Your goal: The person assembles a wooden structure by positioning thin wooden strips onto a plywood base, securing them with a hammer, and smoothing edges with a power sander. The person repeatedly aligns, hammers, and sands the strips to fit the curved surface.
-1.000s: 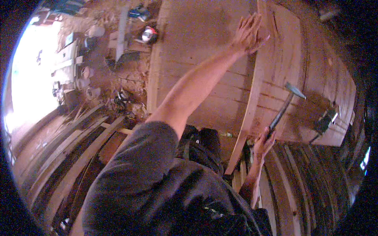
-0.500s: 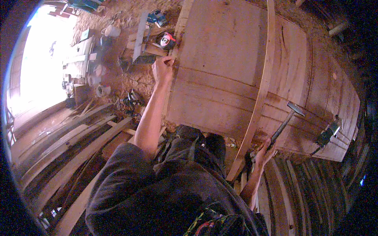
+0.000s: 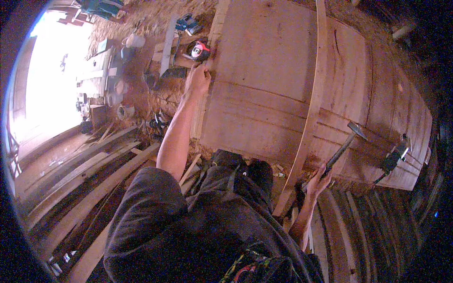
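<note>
My left hand [image 3: 198, 80] is closed at the left edge of a broad wooden panel [image 3: 266, 52], next to a narrow wooden strip [image 3: 199, 115] along that edge. What its fingers grip, if anything, is hidden. Just beyond it sits a red and black tape measure [image 3: 199, 50]. On the right, my right hand [image 3: 318, 183] wraps round the handle of a hammer [image 3: 340, 152]. The hammer's metal head points up and away, over the panel's right part. Between my hands a long, thin batten [image 3: 311, 115] lies across the panel.
A blue power tool [image 3: 188, 23] rests beyond the tape measure. At the panel's right end is a dark tool with a shiny part [image 3: 394, 155]. Long boards [image 3: 80, 188] lie to my left, and more boards [image 3: 361, 226] to my right. Buckets [image 3: 134, 40] stand far left.
My left hand has turned slightly and shifted a little nearer along the panel's edge. The hammer stays in my right hand, almost unmoved.
</note>
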A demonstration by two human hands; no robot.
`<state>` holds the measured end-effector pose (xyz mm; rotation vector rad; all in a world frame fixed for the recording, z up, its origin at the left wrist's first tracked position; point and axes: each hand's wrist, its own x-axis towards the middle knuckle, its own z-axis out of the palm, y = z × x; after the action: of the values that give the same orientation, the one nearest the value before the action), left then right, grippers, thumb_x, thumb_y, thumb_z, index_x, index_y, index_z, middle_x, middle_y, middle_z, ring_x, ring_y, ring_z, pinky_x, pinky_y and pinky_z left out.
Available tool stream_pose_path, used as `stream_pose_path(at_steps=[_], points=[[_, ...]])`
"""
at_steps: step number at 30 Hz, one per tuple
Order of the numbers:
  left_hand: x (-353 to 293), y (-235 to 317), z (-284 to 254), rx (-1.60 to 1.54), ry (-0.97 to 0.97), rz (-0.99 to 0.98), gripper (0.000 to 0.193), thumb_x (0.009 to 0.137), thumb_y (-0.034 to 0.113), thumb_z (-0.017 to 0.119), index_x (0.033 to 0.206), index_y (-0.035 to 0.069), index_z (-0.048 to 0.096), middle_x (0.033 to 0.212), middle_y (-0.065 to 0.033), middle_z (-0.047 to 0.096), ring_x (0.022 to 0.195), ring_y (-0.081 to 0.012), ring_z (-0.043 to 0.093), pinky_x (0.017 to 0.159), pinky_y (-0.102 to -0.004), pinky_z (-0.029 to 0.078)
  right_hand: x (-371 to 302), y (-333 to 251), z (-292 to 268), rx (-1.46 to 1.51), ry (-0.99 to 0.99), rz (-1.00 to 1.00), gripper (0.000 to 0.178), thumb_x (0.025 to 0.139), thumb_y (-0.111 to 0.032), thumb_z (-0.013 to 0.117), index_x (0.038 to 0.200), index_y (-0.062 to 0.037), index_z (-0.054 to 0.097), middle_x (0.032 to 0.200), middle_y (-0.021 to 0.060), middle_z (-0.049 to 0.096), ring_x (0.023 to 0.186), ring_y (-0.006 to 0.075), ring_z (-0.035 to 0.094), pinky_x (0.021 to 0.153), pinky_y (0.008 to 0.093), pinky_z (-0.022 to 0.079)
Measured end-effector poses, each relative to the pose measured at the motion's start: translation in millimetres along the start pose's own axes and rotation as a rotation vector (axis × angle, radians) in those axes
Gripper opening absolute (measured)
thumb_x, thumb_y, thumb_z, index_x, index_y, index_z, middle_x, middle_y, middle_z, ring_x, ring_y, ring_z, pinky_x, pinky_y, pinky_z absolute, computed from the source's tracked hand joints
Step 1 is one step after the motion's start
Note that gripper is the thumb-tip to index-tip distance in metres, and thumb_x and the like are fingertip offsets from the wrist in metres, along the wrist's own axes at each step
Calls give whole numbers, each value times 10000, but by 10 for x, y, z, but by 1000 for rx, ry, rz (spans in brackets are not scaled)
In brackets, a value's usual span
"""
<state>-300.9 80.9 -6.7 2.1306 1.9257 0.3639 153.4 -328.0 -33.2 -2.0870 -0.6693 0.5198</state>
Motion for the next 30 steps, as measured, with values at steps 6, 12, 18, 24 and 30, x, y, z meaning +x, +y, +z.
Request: stream_pose_path(at_steps=[6, 12, 18, 24, 30], points=[[6, -35, -42, -139, -2, -19, 180, 848, 143, 726, 920, -7, 656, 901, -222, 686, 873, -412, 674, 764, -482, 525, -111, -393, 52, 231, 17, 228, 406, 1067, -370, 573, 1306, -43, 589, 826, 19, 662, 540, 88, 516, 470, 259, 457], [11, 307, -222, -184, -8, -44, 150, 823, 127, 745, 917, 22, 696, 854, -172, 725, 827, -305, 728, 752, -385, 556, -71, -451, 25, 226, 15, 284, 190, 1078, -263, 575, 1157, -93, 541, 690, -36, 512, 546, 50, 461, 480, 220, 385], [23, 46, -103, -228, 97, 24, 156, 826, 98, 741, 952, 6, 730, 898, -139, 752, 831, -255, 721, 804, -364, 559, -30, -348, 91, -29, 43, 9, 228, 1077, -303, 565, 1093, -76, 565, 698, -27, 520, 553, 67, 490, 486, 239, 409], [285, 275, -166, -116, 169, 100, 123, 865, 84, 721, 964, 14, 740, 883, -109, 752, 812, -204, 703, 779, -347, 556, -74, -302, 108, -29, 57, 85, 278, 1075, -320, 557, 1138, -50, 574, 667, 1, 535, 533, 95, 516, 481, 281, 426], [794, 1487, 297, -336, 152, 182, 176, 931, 146, 697, 1035, 5, 711, 958, -158, 747, 856, -262, 729, 753, -360, 570, -61, -530, 69, -136, 40, 5, 355, 1091, -330, 508, 1276, -32, 566, 689, 44, 583, 542, 136, 536, 500, 320, 442]])
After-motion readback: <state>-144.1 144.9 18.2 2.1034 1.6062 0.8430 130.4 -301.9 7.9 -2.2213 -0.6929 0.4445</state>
